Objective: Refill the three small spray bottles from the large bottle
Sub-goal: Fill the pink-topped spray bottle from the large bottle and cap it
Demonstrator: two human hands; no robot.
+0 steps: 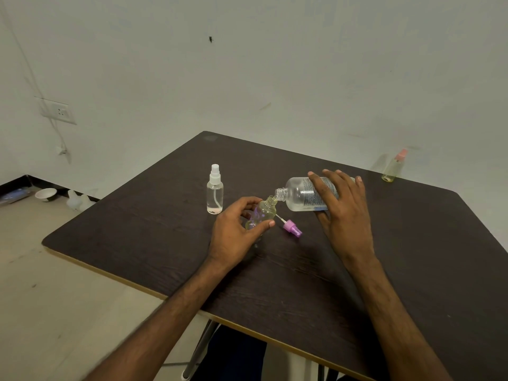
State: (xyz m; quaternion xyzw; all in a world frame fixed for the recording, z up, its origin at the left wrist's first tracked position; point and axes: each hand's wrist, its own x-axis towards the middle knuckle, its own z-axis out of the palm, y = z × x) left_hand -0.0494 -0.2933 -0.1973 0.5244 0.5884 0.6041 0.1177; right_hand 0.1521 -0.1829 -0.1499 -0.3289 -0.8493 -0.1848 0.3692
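My left hand (236, 232) grips a small uncapped spray bottle (264, 213), tilted with its neck up and to the right. My right hand (339, 204) holds the large clear bottle (298, 194) on its side, open mouth touching the small bottle's neck. The small bottle's purple spray cap (292, 228) lies on the table just right of my left hand. A small bottle with a white sprayer (214, 190) stands upright to the left. A third small bottle with a pink sprayer (394, 166) stands at the table's far right edge against the wall.
The dark wooden table (275, 270) stands against a white wall. On the floor at left sit a white bowl (46, 194) and pale objects (79, 200). A wall socket (59, 111) with a hanging cable is on the left.
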